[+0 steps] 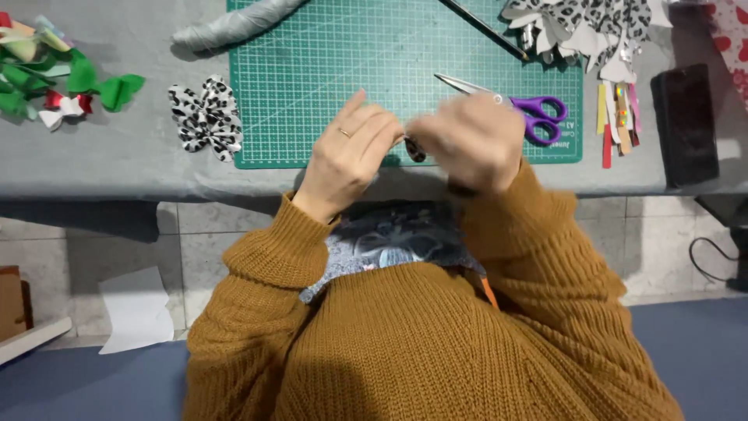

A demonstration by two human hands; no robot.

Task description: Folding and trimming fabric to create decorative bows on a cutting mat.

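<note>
Both hands meet at the near edge of the green cutting mat [351, 70] — left hand [347, 156] and right hand [471, 140] pinching a small leopard-print piece [414, 150] between their fingertips, only a sliver of it showing. The right hand is blurred, its fingers curled in; the exact grasp is hard to make out. Purple-handled scissors [530, 113] lie just behind it, partly hidden. A finished leopard bow [204, 117] sits off the mat's left edge, green and red scraps [54, 74] farther left. Open mat lies beyond the hands — colored strips [619, 117] and a dark phone [686, 125] crowd the right.
</note>
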